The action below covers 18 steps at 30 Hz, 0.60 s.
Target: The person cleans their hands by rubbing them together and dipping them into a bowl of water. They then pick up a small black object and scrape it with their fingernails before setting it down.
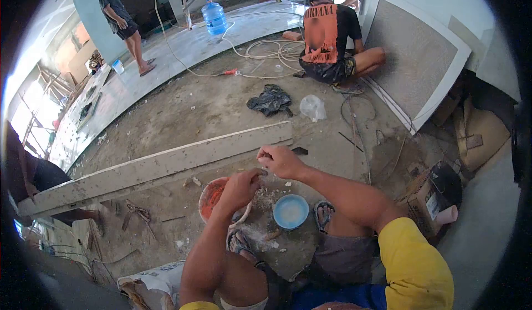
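Observation:
My left hand (241, 189) is closed above the rim of a round bucket (209, 199) with an orange inside. Its fingertips are pinched, and whatever lies between them is too small to make out. To the right and a little farther out, my right hand (279, 161) is curled shut, its fingers pressed together; anything inside is hidden. The two hands are apart. A light blue bowl (291, 211) holding pale, cloudy contents sits on the ground below my right forearm, between my feet.
A long board (166, 168) crosses in front, a person at its left end. Farther off lie a black plastic bag (270, 100), a clear bag (313, 108) and coiled hose (271, 52). One person sits by a framed panel (413, 55); another stands left. A cardboard box (421, 202) is right.

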{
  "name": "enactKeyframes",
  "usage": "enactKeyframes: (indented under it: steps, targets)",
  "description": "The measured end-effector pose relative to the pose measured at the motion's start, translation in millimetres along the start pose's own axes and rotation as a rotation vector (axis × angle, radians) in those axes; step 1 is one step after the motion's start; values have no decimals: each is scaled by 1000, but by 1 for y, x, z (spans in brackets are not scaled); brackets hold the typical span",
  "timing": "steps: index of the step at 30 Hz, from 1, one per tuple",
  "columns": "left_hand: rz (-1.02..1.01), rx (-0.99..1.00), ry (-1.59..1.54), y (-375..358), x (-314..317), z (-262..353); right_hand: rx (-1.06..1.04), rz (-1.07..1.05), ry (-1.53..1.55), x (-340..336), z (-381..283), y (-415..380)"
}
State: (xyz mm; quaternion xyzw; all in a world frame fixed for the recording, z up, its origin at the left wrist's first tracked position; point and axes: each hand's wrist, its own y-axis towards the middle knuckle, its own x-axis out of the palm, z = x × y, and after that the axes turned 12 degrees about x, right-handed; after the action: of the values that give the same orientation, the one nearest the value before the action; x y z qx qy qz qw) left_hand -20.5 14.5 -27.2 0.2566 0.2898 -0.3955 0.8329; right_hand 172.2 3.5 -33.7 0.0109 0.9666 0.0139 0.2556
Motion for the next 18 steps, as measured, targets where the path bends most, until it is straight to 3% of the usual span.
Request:
enactKeyframes:
  steps: [2,6,8,9,12,14,18]
  targets:
    - [9,-278,-97,2,-12,16,21,5,-47,-3,-7,-3]
    - [16,-304,86,4,-15,15,2,-4,-104,-5,-4,-3]
    - [199,-51,-10,-1,-6,0,-47,51,-48,-3,-2,-2]
    - [199,-50,-10,-1,-8,0,-47,52,-48,-3,-1,-1]
    - [50,-165,-35,-2,-10,5,-18,68,-47,-3,2,0]
    - [-22,-64,235,-2,-9,13,14,53,-25,-3,5,1]
    - [-112,65,429,-4,4,7,62,11,-110,-6,9,1]
